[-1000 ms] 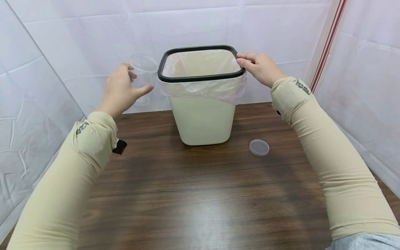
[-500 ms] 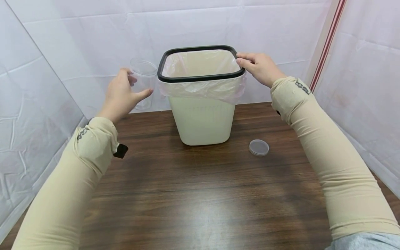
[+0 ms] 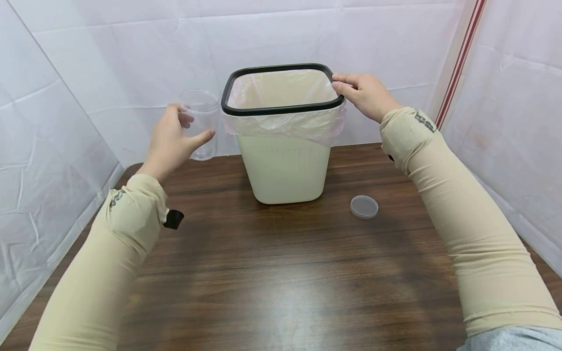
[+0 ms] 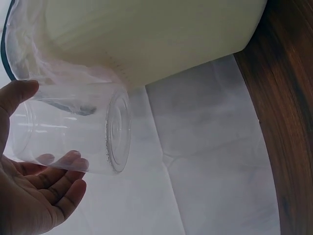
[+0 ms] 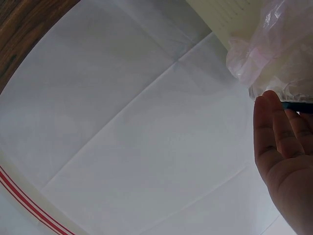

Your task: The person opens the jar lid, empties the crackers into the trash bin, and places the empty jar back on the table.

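My left hand [image 3: 169, 141] holds a clear, see-through plastic jar [image 3: 205, 119] with no lid on it, thumb on one side and fingers on the other. The jar [image 4: 73, 127] is upright beside the left side of a cream trash bin [image 3: 285, 170], above the table; nothing shows inside it. At the bin's far right corner, my right hand [image 3: 366, 95] grips the black rim ring [image 3: 281, 110], thumb on top. In the right wrist view its fingers [image 5: 266, 122] reach up against the rim and the bunched liner bag [image 5: 279, 49].
A round clear lid [image 3: 364, 206] lies flat on the dark wood table [image 3: 281, 263], right of the bin. Thin pinkish plastic liner [image 3: 285, 127] hangs over the bin's outside. White sheeting [image 3: 131, 58] stands close behind and at both sides.
My left hand has come down somewhat with the jar, whose base now sits lower beside the bin and whose tilt has lessened. My right hand stays on the rim.
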Available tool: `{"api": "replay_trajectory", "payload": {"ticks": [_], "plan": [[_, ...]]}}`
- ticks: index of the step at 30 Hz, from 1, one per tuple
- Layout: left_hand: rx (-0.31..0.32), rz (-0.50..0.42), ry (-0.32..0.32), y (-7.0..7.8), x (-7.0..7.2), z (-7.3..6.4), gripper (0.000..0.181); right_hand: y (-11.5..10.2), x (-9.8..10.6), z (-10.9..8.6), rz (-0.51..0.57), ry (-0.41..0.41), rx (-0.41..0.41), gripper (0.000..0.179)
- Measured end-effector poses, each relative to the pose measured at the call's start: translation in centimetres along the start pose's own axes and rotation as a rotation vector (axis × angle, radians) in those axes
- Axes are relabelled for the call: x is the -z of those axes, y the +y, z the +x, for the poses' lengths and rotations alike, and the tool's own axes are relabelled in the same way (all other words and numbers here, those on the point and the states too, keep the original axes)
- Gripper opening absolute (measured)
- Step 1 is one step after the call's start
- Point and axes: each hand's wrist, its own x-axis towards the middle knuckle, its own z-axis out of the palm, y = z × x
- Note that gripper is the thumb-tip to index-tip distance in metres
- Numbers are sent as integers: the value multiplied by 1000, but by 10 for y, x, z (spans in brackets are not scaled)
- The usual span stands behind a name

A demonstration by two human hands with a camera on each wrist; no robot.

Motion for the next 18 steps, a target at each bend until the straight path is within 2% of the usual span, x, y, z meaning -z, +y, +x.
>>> {"api": "replay_trajectory", "payload": {"ticks": [8, 18], "plan": [[13, -22, 13, 0, -6, -10, 67, -1, 0, -1, 11, -2, -3, 53], [-15, -56, 60, 0, -14, -20, 57, -1, 1, -1, 18, -8, -9, 53]]}}
